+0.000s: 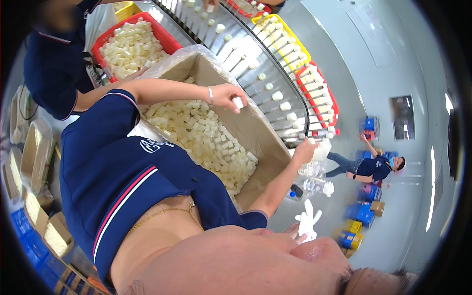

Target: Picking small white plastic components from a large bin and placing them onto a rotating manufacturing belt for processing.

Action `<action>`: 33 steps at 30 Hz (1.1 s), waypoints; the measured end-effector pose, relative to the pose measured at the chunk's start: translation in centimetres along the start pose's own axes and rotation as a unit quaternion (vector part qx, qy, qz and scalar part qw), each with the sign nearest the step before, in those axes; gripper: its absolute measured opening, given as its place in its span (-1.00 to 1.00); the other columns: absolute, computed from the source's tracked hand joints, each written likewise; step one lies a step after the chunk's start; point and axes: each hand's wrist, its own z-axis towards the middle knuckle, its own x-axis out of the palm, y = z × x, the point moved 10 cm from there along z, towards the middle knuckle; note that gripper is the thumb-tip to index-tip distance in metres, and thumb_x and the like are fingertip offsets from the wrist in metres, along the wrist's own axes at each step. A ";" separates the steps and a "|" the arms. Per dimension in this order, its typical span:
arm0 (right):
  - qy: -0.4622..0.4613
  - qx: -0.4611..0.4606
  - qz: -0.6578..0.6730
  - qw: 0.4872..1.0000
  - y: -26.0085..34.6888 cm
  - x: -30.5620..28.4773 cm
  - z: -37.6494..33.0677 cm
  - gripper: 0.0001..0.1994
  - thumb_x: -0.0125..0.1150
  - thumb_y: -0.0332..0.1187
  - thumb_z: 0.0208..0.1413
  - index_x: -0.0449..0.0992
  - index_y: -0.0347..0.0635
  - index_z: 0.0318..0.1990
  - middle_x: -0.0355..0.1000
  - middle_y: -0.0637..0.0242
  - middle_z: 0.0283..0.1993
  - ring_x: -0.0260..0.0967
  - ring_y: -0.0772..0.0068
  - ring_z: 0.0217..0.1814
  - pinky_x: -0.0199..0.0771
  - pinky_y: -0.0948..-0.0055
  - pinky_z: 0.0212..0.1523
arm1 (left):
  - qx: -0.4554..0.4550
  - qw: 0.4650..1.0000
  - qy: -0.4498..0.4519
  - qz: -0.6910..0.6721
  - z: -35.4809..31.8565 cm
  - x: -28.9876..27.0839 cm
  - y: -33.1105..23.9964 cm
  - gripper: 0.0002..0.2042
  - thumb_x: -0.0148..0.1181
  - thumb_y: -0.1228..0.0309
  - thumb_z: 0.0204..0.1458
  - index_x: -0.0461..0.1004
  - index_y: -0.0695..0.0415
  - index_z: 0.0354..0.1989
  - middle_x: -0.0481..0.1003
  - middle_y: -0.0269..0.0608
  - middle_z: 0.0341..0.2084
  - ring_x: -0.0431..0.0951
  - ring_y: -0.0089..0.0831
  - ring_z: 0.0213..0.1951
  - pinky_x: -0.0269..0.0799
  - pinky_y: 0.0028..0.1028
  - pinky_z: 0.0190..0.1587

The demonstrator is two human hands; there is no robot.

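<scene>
My left hand [229,98], with a bracelet at the wrist, pinches a short white cylindrical cap [238,103] above a large lined cardboard box [255,135]. A heap of similar white caps [206,140] fills the lower part of the box. Out to the right, my right hand [305,151] is at the near end of a curved row of thin dark pegs. Its fingers are closed on what looks like a white cap [311,141], partly hidden by the fingers. Many pegs carry white caps [278,95] on their tips.
Capped pegs line a curved metal machine [196,22]. A red basket of caps [169,42] stands beside the box; yellow [306,49] and red [330,91] baskets lie under the far pegs. A co-worker's navy sleeve [44,73] is close at left. Another person [376,167] is farther off.
</scene>
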 end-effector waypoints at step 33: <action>0.681 -0.137 0.244 0.676 6.3 18.8 -25.5 -0.71 0.14 -0.26 0.06 0.35 -0.27 -0.15 0.43 0.21 -0.43 0.43 0.44 -0.45 0.42 0.49 -0.51 | 0.092 0.736 0.117 0.660 19.2 6.1 -3.4 -0.74 0.24 0.32 -0.19 0.51 0.19 -0.32 0.55 -0.09 -0.44 0.56 -0.18 -0.32 0.48 -0.28 -0.31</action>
